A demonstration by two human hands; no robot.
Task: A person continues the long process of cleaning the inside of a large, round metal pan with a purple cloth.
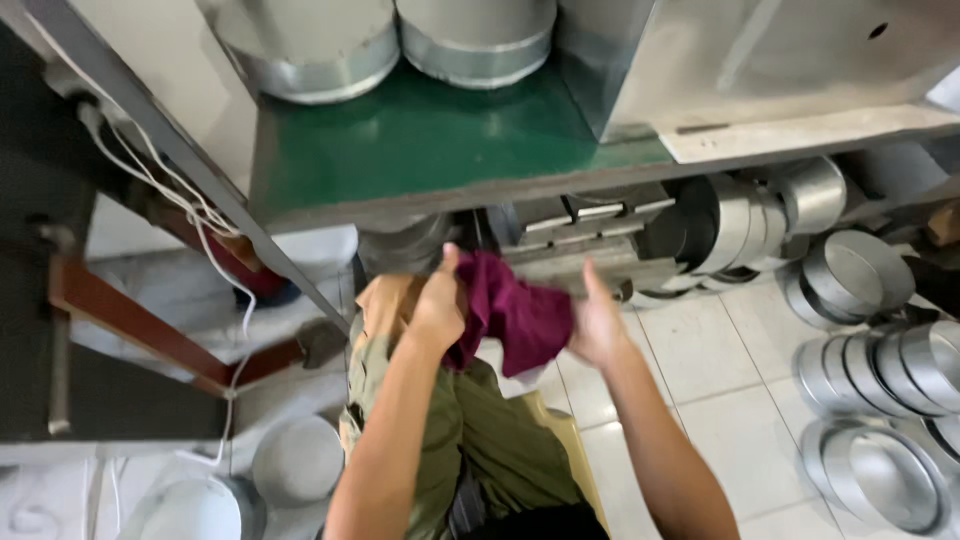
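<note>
Both hands hold a maroon cloth point(515, 315) stretched crosswise below the green-topped bench point(420, 140): left hand point(438, 305) fingers pinch its upper corner, right hand point(597, 325) fingers grip its other end. Round metal pans point(870, 400) lie on the white tiled floor point(700, 360).

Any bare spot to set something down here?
Free: the green tabletop in front of the two round metal tins, and the white floor tiles between the right hand and the stacked round metal pans. Crowded: under the table and the right floor edge.

cloth point(515, 315): maroon matt fabric | pans point(880, 350): dull brushed metal | tabletop point(420, 140): glossy green
</note>
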